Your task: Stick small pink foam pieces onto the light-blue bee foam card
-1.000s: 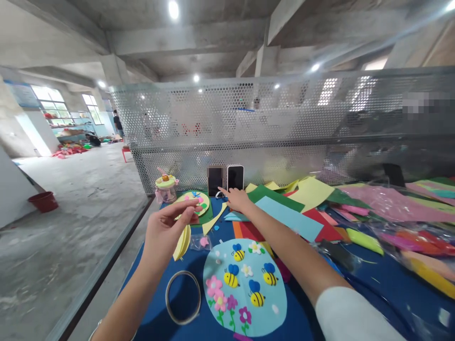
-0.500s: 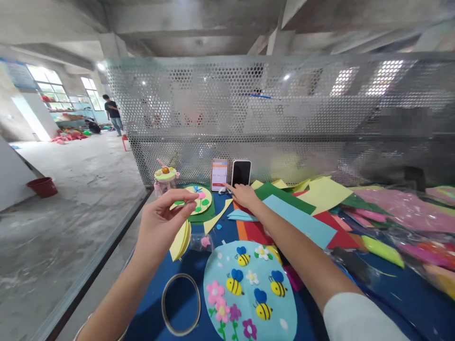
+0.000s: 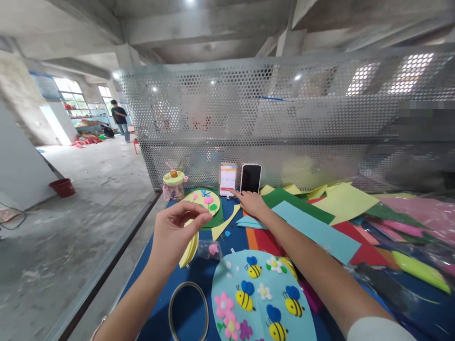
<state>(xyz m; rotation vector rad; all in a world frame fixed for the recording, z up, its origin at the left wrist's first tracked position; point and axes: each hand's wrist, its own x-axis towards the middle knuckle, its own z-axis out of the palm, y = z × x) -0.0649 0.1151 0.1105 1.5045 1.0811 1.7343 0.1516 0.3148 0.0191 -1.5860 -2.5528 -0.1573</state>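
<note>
Shift since the earliest frame: lit phone (image 3: 228,179) has gone from dark screen to glowing; a person in a black top (image 3: 119,116), well beyond the fingers to the left, has come into fuller view.
Phone from right fingers: at the extended index tip of the right hand (image 3: 254,204), just left of it and slightly beyond; the tip overlaps the lower screen near a red bar, contact cannot be told.
Phone's long axis: upright, running across the line of the finger.
Nearer hand: the right; the left hand (image 3: 174,234) is nearer the wearer and further left.
Right fingers: index stretched out, the others bent; what lies under the palm cannot be told.
Left fingers: thumb and index nearly meeting, a narrow pinch; no object shows, though something tiny cannot be ruled out.
In the way: nothing seen between index tip and lit screen; dark phone (image 3: 250,179) stands just beyond the right knuckles.
Beyond left fingertips: flower-decorated yellow disc (image 3: 214,199), with a lidded clear cup (image 3: 173,180) further left.
Nearer the wearer than both hands: light-blue disc with bees and flowers (image 3: 259,315), and a thin ring (image 3: 170,312) below the left fingers.
Right of right fingers: light-blue sheet (image 3: 313,232), partly over dark-green sheet (image 3: 305,206).
</note>
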